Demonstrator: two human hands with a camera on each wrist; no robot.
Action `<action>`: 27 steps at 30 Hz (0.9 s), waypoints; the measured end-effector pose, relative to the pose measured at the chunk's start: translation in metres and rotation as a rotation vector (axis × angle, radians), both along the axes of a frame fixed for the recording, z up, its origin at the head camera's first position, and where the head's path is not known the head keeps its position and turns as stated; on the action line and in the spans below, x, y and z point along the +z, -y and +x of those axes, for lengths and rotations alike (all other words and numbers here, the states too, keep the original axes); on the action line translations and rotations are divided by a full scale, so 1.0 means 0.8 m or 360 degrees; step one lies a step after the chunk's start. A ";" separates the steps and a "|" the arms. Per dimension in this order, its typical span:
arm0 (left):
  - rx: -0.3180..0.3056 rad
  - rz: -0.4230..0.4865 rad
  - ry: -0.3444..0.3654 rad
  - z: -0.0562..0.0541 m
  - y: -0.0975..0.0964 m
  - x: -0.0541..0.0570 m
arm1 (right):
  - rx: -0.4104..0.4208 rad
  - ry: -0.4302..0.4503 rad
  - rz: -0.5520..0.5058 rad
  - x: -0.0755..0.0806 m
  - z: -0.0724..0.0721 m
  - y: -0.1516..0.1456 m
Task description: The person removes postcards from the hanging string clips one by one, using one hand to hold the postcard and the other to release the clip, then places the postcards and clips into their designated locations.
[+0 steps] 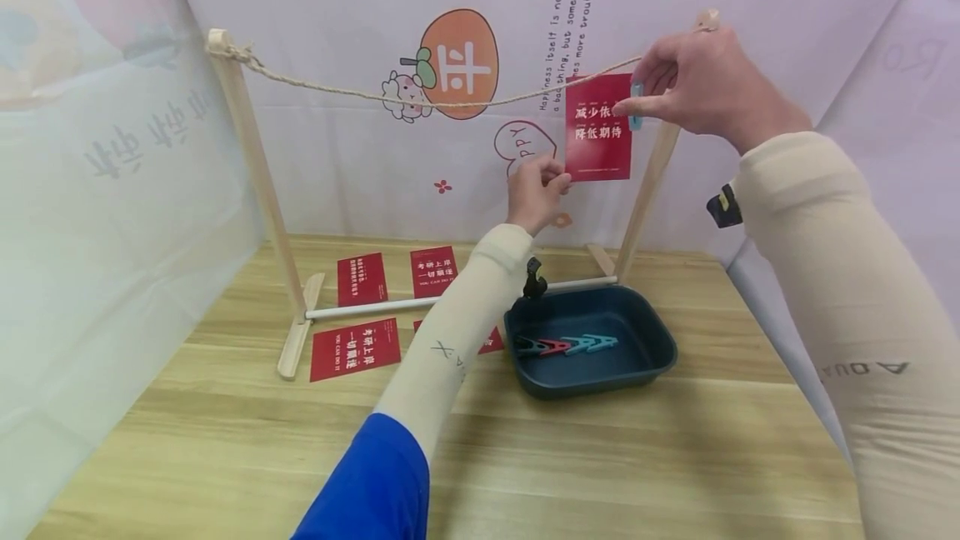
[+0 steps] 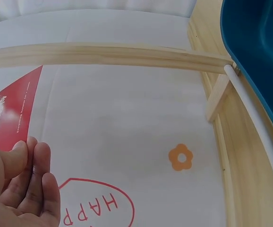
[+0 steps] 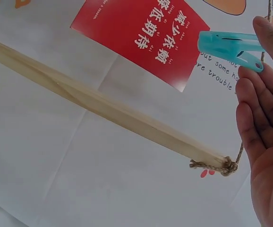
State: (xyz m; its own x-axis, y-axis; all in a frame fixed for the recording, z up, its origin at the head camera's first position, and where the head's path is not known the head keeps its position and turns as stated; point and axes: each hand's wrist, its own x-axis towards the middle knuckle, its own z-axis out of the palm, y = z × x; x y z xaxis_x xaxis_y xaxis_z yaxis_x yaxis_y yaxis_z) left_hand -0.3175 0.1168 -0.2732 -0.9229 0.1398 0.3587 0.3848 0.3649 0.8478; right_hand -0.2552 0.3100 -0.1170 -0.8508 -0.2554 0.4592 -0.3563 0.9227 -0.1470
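Note:
A red card (image 1: 598, 158) with white lettering hangs upright just under the twine (image 1: 337, 91), near its right end. My left hand (image 1: 534, 197) pinches the card's lower left corner between thumb and fingers; the left wrist view shows that grip on the red card (image 2: 14, 111) up close. On the other side, my right hand (image 1: 701, 88) holds a light blue clothespin (image 3: 228, 43) by its handle ends, thumb on one and fingers on the other. The clothespin's nose overlaps the card's edge in the right wrist view.
Wooden posts (image 1: 258, 165) carry the twine, joined low down by a white rod (image 1: 375, 307). A dark blue basin (image 1: 592, 382) with several clothespins (image 1: 555, 346) stands at the right post's foot. More red cards (image 1: 356, 350) lie on the wooden table (image 1: 225, 440) at left.

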 end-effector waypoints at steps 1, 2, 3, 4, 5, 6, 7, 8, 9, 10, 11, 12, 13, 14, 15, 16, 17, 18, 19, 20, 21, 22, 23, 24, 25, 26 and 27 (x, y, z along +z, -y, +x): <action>0.0000 -0.0008 -0.0002 0.000 0.001 0.000 | 0.0002 0.0006 0.0005 -0.002 0.000 0.000; -0.0002 -0.0011 -0.0001 0.000 0.002 -0.001 | 0.0005 0.0006 0.0014 -0.003 0.000 0.000; -0.0004 -0.0011 -0.0002 -0.001 0.003 -0.002 | 0.0014 0.0004 0.0016 -0.005 0.000 -0.001; -0.0003 -0.0011 0.0004 -0.001 0.004 -0.003 | 0.0027 0.0000 0.0019 -0.007 -0.001 -0.001; -0.0003 -0.0010 0.0007 -0.001 0.005 -0.003 | 0.0038 -0.0002 0.0019 -0.008 -0.001 -0.001; -0.0002 -0.0018 0.0003 -0.002 0.005 -0.004 | 0.0047 -0.0001 0.0023 -0.010 -0.002 -0.001; 0.0001 -0.0018 -0.0001 -0.003 0.006 -0.005 | 0.0055 -0.0003 0.0026 -0.011 -0.002 -0.001; 0.0007 -0.0015 -0.0007 -0.004 0.006 -0.005 | 0.0058 0.0001 0.0026 -0.012 -0.002 -0.001; 0.0017 -0.0014 -0.0014 -0.005 0.006 -0.006 | 0.0062 0.0005 0.0026 -0.014 -0.002 -0.001; 0.0026 -0.0015 -0.0021 -0.006 0.007 -0.006 | 0.0063 0.0009 0.0029 -0.015 -0.002 -0.001; 0.0034 -0.0015 -0.0025 -0.007 0.007 -0.007 | 0.0062 0.0013 0.0035 -0.017 -0.002 -0.001; 0.0039 -0.0013 -0.0026 -0.007 0.007 -0.007 | 0.0059 0.0018 0.0038 -0.018 -0.003 0.000; 0.0042 -0.0009 -0.0022 -0.007 0.007 -0.007 | 0.0061 0.0021 0.0040 -0.019 -0.003 0.000; 0.0043 -0.0005 -0.0016 -0.007 0.008 -0.007 | 0.0064 0.0024 0.0041 -0.021 -0.003 0.000; 0.0044 -0.0007 -0.0007 -0.007 0.008 -0.008 | 0.0067 0.0025 0.0045 -0.022 -0.004 0.000; 0.0042 -0.0008 0.0002 -0.007 0.008 -0.008 | 0.0067 0.0030 0.0044 -0.023 -0.004 0.000; 0.0043 -0.0007 0.0011 -0.007 0.009 -0.008 | 0.0069 0.0035 0.0043 -0.025 -0.004 0.000; 0.0043 -0.0007 0.0019 -0.007 0.009 -0.008 | 0.0073 0.0039 0.0043 -0.026 -0.005 0.001; 0.0045 -0.0007 0.0026 -0.008 0.010 -0.009 | 0.0077 0.0042 0.0045 -0.027 -0.005 0.001; 0.0046 -0.0007 0.0034 -0.008 0.010 -0.009 | 0.0080 0.0049 0.0044 -0.029 -0.005 0.001; 0.0048 -0.0007 0.0041 -0.009 0.011 -0.010 | 0.0083 0.0055 0.0043 -0.030 -0.006 0.001; 0.0050 -0.0007 0.0045 -0.009 0.012 -0.010 | 0.0087 0.0063 0.0040 -0.032 -0.006 0.002; 0.0052 -0.0006 0.0047 -0.009 0.013 -0.011 | 0.0096 0.0066 0.0035 -0.034 -0.006 0.002; 0.0051 -0.0007 0.0050 -0.010 0.013 -0.012 | 0.0107 0.0064 0.0034 -0.035 -0.006 0.002; 0.0050 -0.0006 0.0050 -0.010 0.014 -0.013 | 0.0114 0.0065 0.0030 -0.037 -0.006 0.003; 0.0052 -0.0006 0.0052 -0.010 0.015 -0.013 | 0.0127 0.0065 0.0025 -0.040 -0.006 0.003; 0.0054 -0.0005 0.0053 -0.010 0.016 -0.014 | 0.0137 0.0067 0.0024 -0.042 -0.006 0.003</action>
